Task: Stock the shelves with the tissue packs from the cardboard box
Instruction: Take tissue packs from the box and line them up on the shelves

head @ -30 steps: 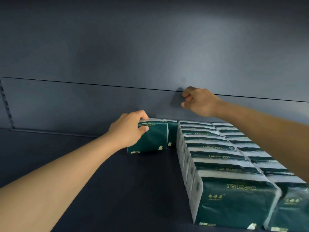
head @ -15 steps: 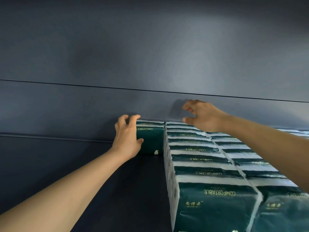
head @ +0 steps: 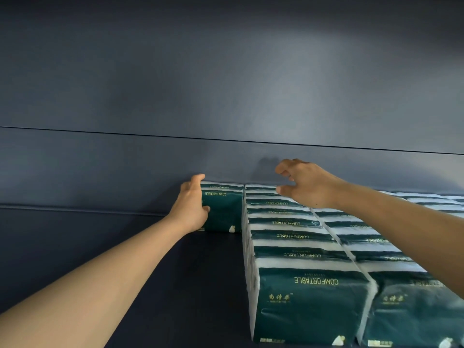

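Hands at the back of a dark blue shelf (head: pixel 195 285), beside rows of tissue packs.

The left hand (head: pixel 189 207) grips a soft, green, block-shaped tissue pack (head: pixel 224 209) standing against the matte back panel (head: pixel 100 172), touching the glossy wrapped rows (head: pixel 301 247) on its right. The right hand (head: pixel 305 183) hovers over the rows, fingers loosely curled, holding nothing.

The tissue packs (head: pixel 308 305) wear dark green plastic film, slightly glossy and crinkled, with gold lettering and white ends. The shelf (head: pixel 190 285) and its back panel (head: pixel 226 84) look smooth, matt dark blue metal.

head view faces the shelf (head: pixel 195 285) closely, slightly downward
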